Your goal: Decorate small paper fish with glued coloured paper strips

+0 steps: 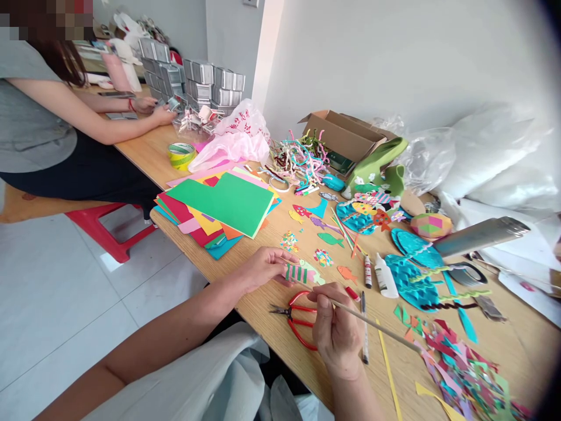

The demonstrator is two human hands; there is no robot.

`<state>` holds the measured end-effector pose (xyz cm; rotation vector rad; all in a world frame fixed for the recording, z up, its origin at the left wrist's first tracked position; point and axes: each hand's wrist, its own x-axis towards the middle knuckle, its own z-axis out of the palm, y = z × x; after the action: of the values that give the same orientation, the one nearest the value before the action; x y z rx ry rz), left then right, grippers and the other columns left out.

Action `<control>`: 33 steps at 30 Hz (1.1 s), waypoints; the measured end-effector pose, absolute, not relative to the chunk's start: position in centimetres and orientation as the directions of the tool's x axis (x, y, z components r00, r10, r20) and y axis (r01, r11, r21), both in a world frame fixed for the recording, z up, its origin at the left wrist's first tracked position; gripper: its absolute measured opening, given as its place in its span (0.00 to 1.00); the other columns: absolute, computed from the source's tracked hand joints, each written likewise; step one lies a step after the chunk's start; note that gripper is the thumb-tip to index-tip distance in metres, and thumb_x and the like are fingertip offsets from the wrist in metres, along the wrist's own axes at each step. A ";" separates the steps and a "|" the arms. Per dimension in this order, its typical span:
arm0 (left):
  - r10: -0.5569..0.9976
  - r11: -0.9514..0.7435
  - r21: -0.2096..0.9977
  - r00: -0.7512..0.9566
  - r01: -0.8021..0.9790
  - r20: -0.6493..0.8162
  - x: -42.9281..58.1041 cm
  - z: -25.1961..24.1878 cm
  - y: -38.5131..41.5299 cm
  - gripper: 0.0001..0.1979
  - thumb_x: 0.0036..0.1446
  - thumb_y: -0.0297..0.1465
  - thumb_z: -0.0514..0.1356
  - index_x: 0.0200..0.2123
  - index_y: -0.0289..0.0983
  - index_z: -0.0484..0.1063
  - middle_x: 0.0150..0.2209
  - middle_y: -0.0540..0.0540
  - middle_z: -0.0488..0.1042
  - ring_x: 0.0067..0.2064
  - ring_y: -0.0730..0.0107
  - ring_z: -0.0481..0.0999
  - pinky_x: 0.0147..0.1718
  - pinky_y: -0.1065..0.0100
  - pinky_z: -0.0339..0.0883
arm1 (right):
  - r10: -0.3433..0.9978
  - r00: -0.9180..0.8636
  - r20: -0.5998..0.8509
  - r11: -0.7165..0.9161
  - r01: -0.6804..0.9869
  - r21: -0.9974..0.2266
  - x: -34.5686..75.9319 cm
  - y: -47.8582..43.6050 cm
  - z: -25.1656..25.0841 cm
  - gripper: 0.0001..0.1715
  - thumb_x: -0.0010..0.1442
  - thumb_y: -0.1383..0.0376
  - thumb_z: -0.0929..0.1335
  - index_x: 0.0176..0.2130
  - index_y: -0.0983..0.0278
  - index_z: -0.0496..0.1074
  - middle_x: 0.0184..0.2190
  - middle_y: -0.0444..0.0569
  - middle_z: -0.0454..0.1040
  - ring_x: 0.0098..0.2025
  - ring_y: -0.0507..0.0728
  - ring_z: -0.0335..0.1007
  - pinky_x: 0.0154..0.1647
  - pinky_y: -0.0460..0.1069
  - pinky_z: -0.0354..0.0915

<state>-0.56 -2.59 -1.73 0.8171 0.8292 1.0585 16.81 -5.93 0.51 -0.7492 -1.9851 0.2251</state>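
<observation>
My left hand pinches a paper fish, pale green and pink with dark green stripes, just above the table. Close by on the right, my right hand grips a thin wooden stick that slants down to the right; its near tip lies beside the fish. Red-handled scissors lie open under and beside my right hand. Two round clusters of coloured paper bits and an orange paper fish lie beyond the held fish. A red marker cap rests near my right knuckles.
Coloured paper sheets are stacked to the left. A white glue bottle, a marker and blue fish crafts stand or lie right. Paper scraps cover the near right. A co-worker's hands handle a small item at far left.
</observation>
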 end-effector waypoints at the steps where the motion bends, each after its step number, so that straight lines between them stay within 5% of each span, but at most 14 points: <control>1: 0.947 0.274 0.874 0.269 -0.400 -0.174 -0.6 -1.7 -2.6 0.16 0.42 0.29 0.66 0.37 0.29 0.76 0.33 0.41 0.77 0.31 0.66 0.77 0.32 0.63 0.72 | 0.592 -0.342 0.729 0.792 0.411 -0.451 16.8 -5.9 0.5 0.10 0.61 0.77 0.62 0.40 0.64 0.65 0.28 0.46 0.70 0.27 0.52 0.66 0.27 0.48 0.62; 9: 0.949 0.275 0.877 0.257 -0.393 -0.183 -0.6 -1.6 -2.6 0.15 0.42 0.29 0.66 0.36 0.29 0.76 0.34 0.41 0.77 0.29 0.68 0.76 0.31 0.64 0.72 | 0.611 -0.343 0.713 0.777 0.432 -0.458 16.9 -6.1 0.3 0.08 0.62 0.74 0.62 0.38 0.63 0.66 0.26 0.45 0.70 0.26 0.51 0.66 0.26 0.48 0.62; 18: 0.949 0.277 0.869 0.256 -0.411 -0.181 -0.5 -1.6 -2.7 0.16 0.42 0.29 0.67 0.36 0.29 0.76 0.35 0.40 0.78 0.33 0.65 0.78 0.32 0.63 0.73 | 0.627 0.036 0.778 0.649 0.529 -0.547 17.6 -5.9 -0.9 0.06 0.65 0.69 0.62 0.37 0.63 0.68 0.24 0.43 0.70 0.25 0.53 0.70 0.29 0.50 0.65; 33: 0.943 0.292 0.868 0.272 -0.401 -0.192 -0.5 -1.5 -2.6 0.16 0.41 0.28 0.66 0.38 0.29 0.76 0.34 0.40 0.79 0.30 0.67 0.78 0.31 0.65 0.72 | 0.657 -0.112 0.746 0.636 0.613 -0.468 18.0 -5.8 -0.9 0.05 0.65 0.69 0.63 0.37 0.64 0.69 0.26 0.46 0.73 0.25 0.52 0.71 0.27 0.48 0.64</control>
<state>-0.52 -2.59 -1.50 0.8011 0.8321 1.0485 17.96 -5.84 -0.89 -1.0245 -1.7924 0.0513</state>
